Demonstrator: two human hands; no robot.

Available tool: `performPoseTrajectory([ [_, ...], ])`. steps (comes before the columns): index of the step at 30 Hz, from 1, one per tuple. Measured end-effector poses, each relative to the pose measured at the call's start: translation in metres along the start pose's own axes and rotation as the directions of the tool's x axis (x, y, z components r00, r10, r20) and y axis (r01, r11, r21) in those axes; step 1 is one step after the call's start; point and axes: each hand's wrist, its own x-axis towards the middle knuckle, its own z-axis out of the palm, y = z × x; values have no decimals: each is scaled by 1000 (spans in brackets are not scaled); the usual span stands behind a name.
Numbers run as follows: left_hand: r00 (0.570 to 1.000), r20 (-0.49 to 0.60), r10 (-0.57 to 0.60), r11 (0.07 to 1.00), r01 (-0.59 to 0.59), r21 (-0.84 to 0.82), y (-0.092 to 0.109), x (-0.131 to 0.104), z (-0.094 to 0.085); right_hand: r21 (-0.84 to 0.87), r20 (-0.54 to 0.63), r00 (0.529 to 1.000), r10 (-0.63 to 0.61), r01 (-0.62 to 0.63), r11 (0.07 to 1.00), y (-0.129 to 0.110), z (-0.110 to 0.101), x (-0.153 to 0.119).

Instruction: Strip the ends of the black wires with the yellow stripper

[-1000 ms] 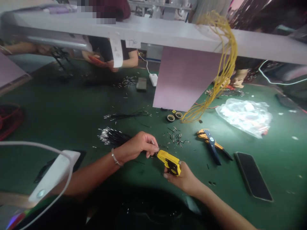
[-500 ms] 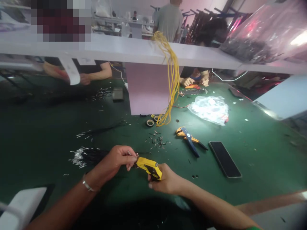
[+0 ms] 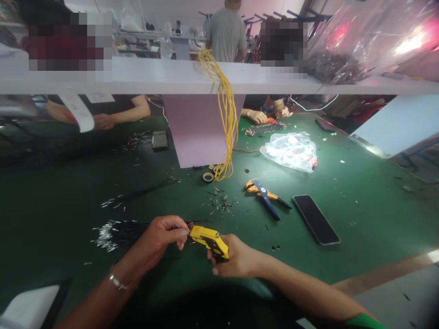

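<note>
My right hand (image 3: pixel 236 257) is wrapped round the handles of a yellow wire stripper (image 3: pixel 206 235), its jaws pointing left. Thumb and fingers of my left hand (image 3: pixel 166 234) pinch a thin wire (image 3: pixel 177 225) right beside those jaws; whether the wire's end sits inside them I cannot make out. Copper-coloured wire ends (image 3: pixel 190 225) show behind the jaws. Under and left of my left hand lies a bundle of black wires (image 3: pixel 128 228) with shiny metal terminals (image 3: pixel 107 235) at its far left end.
Small cut scraps (image 3: pixel 222 201) lie beyond the stripper. To the right are a blue-and-orange wire stripper (image 3: pixel 265 196), a phone (image 3: pixel 316 219) and a clear plastic bag (image 3: pixel 291 150). Yellow wires (image 3: pixel 226 114) hang from the shelf (image 3: pixel 144 80) beside tape rolls (image 3: pixel 207 177). Co-workers' hands (image 3: pixel 257 116) are across the table.
The view has turned slightly, so most things appear shifted left. My left hand stays at the stripper's jaws, and my right hand keeps its grip on the handles.
</note>
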Motion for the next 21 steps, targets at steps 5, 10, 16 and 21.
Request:
performPoseTrajectory([
  [5,1000,0,-8,1000,8,-26,-1,1,1,69,41,999,22,-25,997,-5,-4,-1],
  [10,1000,-23,-7,999,6,-32,-2,1,2,155,119,993,23,-42,987,-7,-10,0],
  [16,999,-43,-7,1000,5,-26,-1,1,2,253,145,989,18,-55,966,-4,-15,3],
  [21,997,-82,16,1000,-18,-19,-2,4,0,189,150,989,-2,-26,982,-2,-12,1],
])
